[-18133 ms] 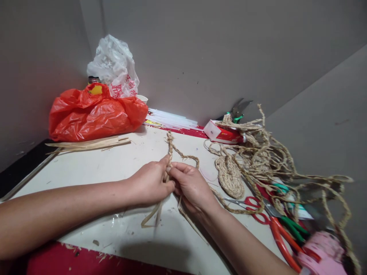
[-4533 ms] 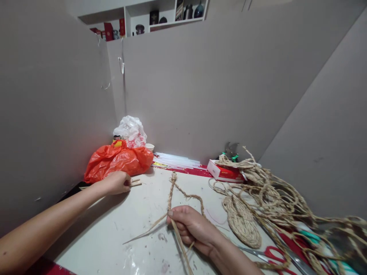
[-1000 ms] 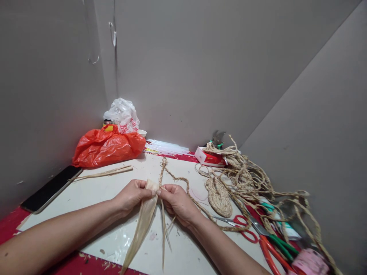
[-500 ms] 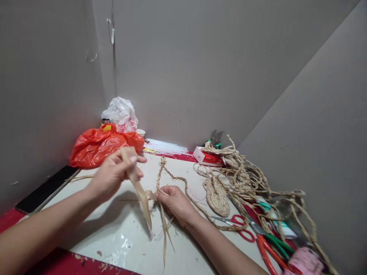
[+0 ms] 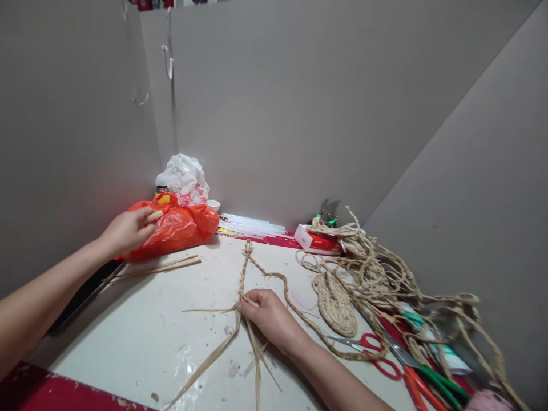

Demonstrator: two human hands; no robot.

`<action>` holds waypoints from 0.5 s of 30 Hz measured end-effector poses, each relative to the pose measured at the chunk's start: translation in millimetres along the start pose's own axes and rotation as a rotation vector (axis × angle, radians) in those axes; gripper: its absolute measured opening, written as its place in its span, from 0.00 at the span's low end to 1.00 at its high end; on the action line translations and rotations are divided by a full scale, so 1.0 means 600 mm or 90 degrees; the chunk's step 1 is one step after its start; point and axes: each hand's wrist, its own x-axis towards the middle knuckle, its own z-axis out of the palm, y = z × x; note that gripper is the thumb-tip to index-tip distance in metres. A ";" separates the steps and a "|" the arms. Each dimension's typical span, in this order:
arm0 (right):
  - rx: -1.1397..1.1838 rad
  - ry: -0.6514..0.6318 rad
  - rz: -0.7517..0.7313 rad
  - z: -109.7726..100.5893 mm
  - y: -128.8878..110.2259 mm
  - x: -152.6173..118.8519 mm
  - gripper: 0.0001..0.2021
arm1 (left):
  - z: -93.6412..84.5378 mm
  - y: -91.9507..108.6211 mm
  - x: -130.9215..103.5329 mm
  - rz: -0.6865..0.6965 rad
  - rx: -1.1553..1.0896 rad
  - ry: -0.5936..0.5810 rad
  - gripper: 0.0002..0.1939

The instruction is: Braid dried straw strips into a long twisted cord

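Note:
My right hand (image 5: 268, 317) pinches a thin straw braid (image 5: 243, 274) near its lower end, on the white board. Loose flat strands (image 5: 209, 361) fan out from the pinch to the left and down. The braid's top makes a narrow bend, from which a longer cord (image 5: 285, 282) curves off to the right. My left hand (image 5: 132, 231) is raised in front of the red plastic bag (image 5: 182, 228). Its fingers are closed, with a small pale tip showing at them that I cannot make out. A few dry straw strips (image 5: 171, 266) lie below it.
A coiled braided sole shape (image 5: 334, 305) and a tangle of straw cord (image 5: 385, 274) fill the right side. Red-handled scissors (image 5: 372, 345) and larger shears (image 5: 428, 382) lie there. White sticks (image 5: 252, 224) and a red-white box (image 5: 317, 240) are along the back.
My left hand has let go of the wide strip and moved left, towards the red bag. That strip now trails down-left from the braid. My right hand keeps its pinch.

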 end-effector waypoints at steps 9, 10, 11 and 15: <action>0.212 -0.067 0.066 -0.003 -0.012 -0.002 0.17 | 0.166 0.131 -0.127 -0.014 -0.396 -0.393 0.14; 0.223 -0.070 0.063 -0.004 -0.012 -0.002 0.17 | 0.188 0.147 -0.138 -0.035 -0.463 -0.466 0.13; 0.230 -0.073 0.059 -0.005 -0.012 -0.002 0.18 | 0.206 0.158 -0.145 -0.060 -0.526 -0.491 0.13; 0.250 -0.093 0.044 -0.011 -0.012 0.001 0.19 | 0.233 0.175 -0.143 -0.231 -0.726 -0.538 0.16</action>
